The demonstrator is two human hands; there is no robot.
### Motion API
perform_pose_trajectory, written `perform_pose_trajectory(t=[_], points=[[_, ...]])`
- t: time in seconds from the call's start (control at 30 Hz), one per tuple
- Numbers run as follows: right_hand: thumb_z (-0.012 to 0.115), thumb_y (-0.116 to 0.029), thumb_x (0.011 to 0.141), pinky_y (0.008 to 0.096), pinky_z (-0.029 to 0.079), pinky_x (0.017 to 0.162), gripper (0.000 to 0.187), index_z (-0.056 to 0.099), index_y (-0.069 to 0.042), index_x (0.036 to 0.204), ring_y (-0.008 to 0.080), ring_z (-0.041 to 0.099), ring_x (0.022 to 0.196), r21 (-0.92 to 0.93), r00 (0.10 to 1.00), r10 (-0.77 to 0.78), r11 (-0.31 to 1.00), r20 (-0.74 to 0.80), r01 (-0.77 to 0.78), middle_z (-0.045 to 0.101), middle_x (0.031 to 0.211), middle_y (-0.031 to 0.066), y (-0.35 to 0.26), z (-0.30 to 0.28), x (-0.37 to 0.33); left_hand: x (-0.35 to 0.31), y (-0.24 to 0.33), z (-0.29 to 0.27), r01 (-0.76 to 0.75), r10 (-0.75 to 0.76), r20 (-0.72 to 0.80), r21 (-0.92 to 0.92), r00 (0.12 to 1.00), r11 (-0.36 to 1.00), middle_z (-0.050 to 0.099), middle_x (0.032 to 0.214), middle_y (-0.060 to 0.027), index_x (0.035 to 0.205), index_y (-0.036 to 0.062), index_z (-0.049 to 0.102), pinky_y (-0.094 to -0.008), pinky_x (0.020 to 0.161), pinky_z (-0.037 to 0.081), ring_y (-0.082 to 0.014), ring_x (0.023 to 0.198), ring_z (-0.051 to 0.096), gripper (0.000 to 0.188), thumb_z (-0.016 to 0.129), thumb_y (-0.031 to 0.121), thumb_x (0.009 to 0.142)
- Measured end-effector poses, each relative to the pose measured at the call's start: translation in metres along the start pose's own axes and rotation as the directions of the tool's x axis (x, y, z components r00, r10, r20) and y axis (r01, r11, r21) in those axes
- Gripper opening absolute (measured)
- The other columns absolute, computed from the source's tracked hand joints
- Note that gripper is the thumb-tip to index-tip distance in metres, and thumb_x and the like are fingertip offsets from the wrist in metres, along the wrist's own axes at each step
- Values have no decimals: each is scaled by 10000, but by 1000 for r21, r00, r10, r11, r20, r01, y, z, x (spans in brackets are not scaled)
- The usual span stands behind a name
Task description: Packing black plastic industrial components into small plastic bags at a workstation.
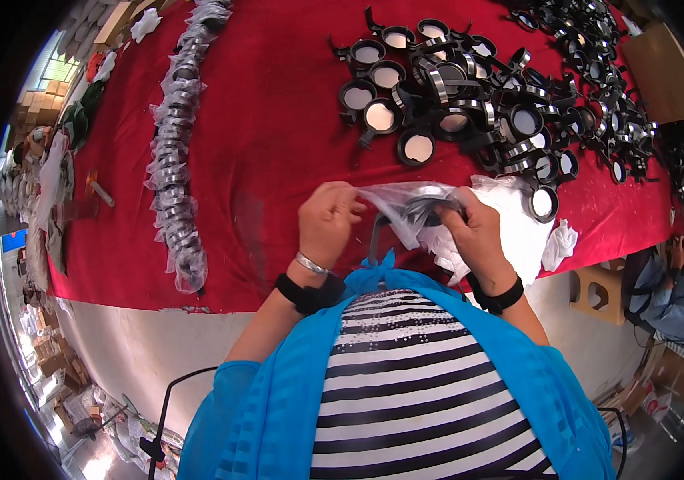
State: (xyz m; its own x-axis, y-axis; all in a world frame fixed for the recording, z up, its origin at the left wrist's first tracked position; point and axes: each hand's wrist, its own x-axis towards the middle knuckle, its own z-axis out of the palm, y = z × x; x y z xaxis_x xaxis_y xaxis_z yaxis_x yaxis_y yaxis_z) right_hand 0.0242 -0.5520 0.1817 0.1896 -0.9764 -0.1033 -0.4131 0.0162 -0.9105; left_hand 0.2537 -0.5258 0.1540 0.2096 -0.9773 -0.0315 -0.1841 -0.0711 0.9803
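Close in front of my body, a clear plastic bag (pixel 394 196) stretches between both hands. My left hand (pixel 328 220) pinches the bag's left end, with its fingers curled together. My right hand (pixel 474 228) grips a round black part (pixel 422 210) with a metallic rim, its thumb on top. The bag partly covers this part, and a dark curved arm hangs to its lower left. Exactly how far the part sits inside the bag, I cannot tell. Under and beside my right hand lies a pile of white, thin plastic bags (pixel 510 216).
Several black round parts (pixel 418 148) with pale discs and hooked arms lie heaped on the red cloth (pixel 270 96), centre to far right. A long row of bagged parts (pixel 174 160) runs along the left. A cardboard box (pixel 666 72) stands far right; another person (pixel 678 296) sits at right.
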Motion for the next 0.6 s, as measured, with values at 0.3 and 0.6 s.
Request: perform_pose_trajectory(t=[0.3, 0.6], points=[[640, -125, 799, 366, 472, 569, 135, 583, -61, 903, 295, 623, 642, -282, 975, -213, 934, 60, 221, 608, 691, 128, -6, 30, 2, 2, 42, 13, -396, 333, 239, 307, 912, 865, 588, 1051, -191, 1109, 2, 576, -368, 734, 513, -310, 881, 626, 433, 702, 152, 722], [659, -97, 759, 378, 494, 597, 199, 579, -67, 938, 313, 629, 694, -320, 954, -166, 916, 250, 243, 627, 788, 127, -17, 57, -1, -43, -38, -30, 67, -258, 317, 506, 913, 860, 621, 872, -196, 985, -13, 589, -405, 656, 505, -334, 765, 633, 278, 585, 217, 829]])
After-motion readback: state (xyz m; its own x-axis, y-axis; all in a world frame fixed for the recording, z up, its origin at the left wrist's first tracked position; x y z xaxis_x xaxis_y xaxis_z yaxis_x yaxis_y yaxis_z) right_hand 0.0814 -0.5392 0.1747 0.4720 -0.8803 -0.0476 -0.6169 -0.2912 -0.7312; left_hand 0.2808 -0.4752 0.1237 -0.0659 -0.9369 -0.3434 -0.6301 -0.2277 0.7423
